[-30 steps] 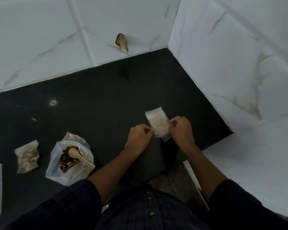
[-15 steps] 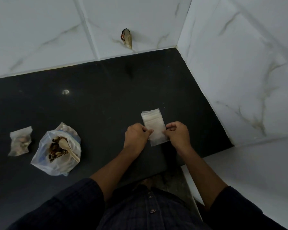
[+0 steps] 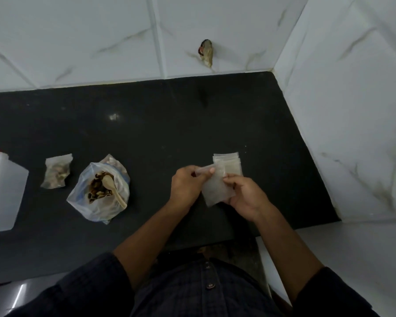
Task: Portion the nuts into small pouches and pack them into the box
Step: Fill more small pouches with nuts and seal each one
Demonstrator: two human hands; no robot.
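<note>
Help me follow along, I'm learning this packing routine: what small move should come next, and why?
Probably spread the mouth of the small clear empty pouch. Both the left hand and the right hand pinch it above the black countertop, its top edge looks unopened, and the wooden spoon sits waiting in the clear plastic bag of nuts.

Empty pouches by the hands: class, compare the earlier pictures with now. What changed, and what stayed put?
Both hands have lifted one empty pouch off the pouch stack and hold it nearer the body. The nut bag, spoon and filled pouch stayed put.
</note>
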